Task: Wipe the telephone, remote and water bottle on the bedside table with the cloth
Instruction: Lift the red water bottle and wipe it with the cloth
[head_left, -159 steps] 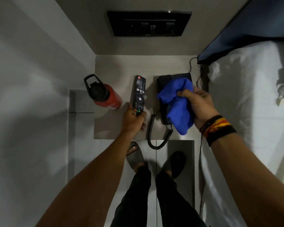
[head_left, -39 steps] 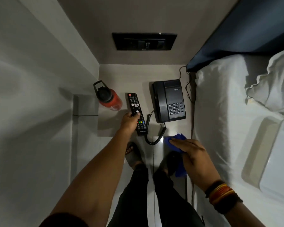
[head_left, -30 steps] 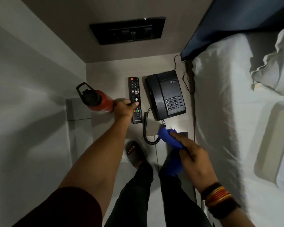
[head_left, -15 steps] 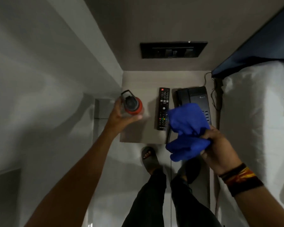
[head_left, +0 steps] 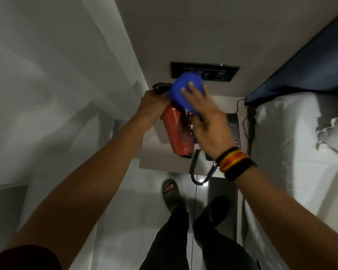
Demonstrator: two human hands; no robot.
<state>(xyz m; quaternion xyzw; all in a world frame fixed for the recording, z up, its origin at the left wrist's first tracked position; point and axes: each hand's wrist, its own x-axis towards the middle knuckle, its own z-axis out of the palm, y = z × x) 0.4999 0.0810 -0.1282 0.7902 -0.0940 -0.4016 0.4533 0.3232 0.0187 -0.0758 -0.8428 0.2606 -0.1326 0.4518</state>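
Above the table (head_left: 156, 158), the left hand (head_left: 151, 103) is closed around the upper part of the water bottle (head_left: 177, 133), just below its black cap, and holds it lifted and tilted, base toward the person. The right hand (head_left: 205, 117) is spread flat, fingers (head_left: 191, 88) extended, pressing the blue cloth (head_left: 183, 90) against the cap end of the bottle. The cloth is bunched over the cap and shoulder; the black carry loop (head_left: 160, 87) projects to the left of it.

Handling, as judged from the view: the bottle is rigid, with a smooth red body that is likely slippery under a wiping stroke. Its weight depends on the fill, which cannot be determined. Grip at the neck or shoulder, where the narrowing gives purchase, and move the hold to the lower body when the upper end is wiped. The cloth is soft and conforms to the cap; keep it bunched under the palm.

Below the hands, the remote (head_left: 190, 121) and telephone (head_left: 232, 125) lie on the table, mostly hidden. The coiled cord (head_left: 193, 168) hangs over the front edge. The bed (head_left: 291, 143) stands to the right.
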